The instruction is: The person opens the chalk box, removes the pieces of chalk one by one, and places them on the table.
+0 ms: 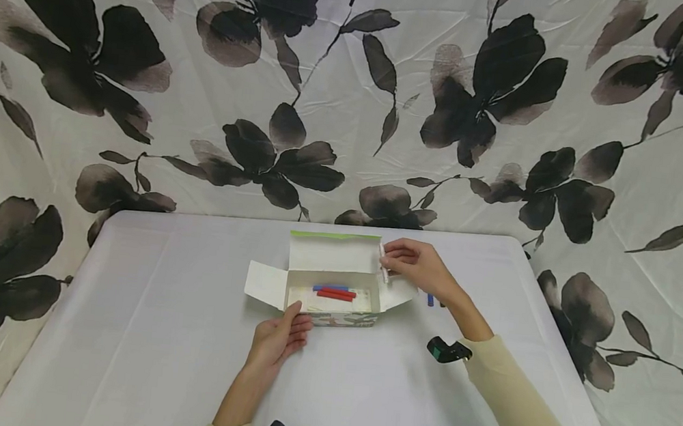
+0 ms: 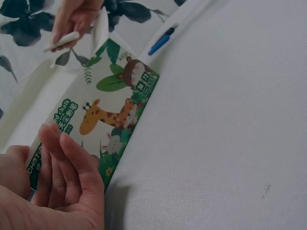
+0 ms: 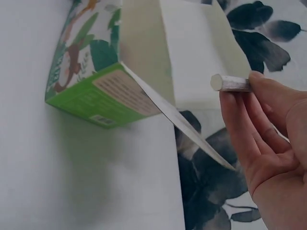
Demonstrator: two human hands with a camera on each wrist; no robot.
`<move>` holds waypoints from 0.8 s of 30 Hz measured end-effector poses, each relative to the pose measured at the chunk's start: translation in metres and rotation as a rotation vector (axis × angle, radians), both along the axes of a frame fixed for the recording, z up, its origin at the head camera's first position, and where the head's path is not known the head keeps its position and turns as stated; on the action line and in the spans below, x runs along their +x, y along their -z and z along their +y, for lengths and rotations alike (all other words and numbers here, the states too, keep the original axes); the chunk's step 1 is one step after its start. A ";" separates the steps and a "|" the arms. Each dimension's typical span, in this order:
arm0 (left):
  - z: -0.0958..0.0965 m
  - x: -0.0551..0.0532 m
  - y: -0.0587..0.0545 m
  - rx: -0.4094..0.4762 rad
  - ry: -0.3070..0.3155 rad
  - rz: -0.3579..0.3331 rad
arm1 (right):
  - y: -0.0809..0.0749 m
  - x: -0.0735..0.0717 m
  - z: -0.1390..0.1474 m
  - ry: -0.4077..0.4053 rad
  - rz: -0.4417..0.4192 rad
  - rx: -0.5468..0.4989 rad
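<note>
An open chalk box (image 1: 343,320) with animal pictures stands on the table, its flaps spread outward. Inside lie red sticks (image 1: 336,295) and a blue stick (image 1: 331,287) on a pale layer. My left hand (image 1: 277,337) holds the box at its front left corner, thumb at the rim and fingers along the front wall. Between thumb and fingers, my right hand (image 1: 413,264) pinches a short white stick of chalk (image 3: 231,83), raised beside the right end of the box. The chalk's flat end shows in the right wrist view.
A blue stick (image 2: 159,44) and a dark one lie on the white table (image 1: 151,332) just right of the box. The right side flap (image 3: 177,120) juts out below my right hand. Behind the table's far edge hangs a floral cloth (image 1: 388,108).
</note>
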State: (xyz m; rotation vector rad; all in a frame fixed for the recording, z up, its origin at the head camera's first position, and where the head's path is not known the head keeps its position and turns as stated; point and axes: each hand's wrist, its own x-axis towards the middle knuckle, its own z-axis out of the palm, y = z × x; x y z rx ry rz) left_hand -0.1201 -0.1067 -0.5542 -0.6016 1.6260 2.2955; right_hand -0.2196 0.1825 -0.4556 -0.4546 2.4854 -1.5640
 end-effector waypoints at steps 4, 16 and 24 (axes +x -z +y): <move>0.000 0.001 0.001 -0.006 0.002 -0.001 | -0.004 0.000 0.014 0.044 -0.049 -0.063; 0.000 0.001 0.001 -0.006 -0.001 0.005 | -0.005 0.001 0.063 0.171 -0.101 -0.157; 0.000 0.001 0.000 -0.006 0.006 0.007 | 0.009 0.007 0.092 0.238 -0.094 -0.170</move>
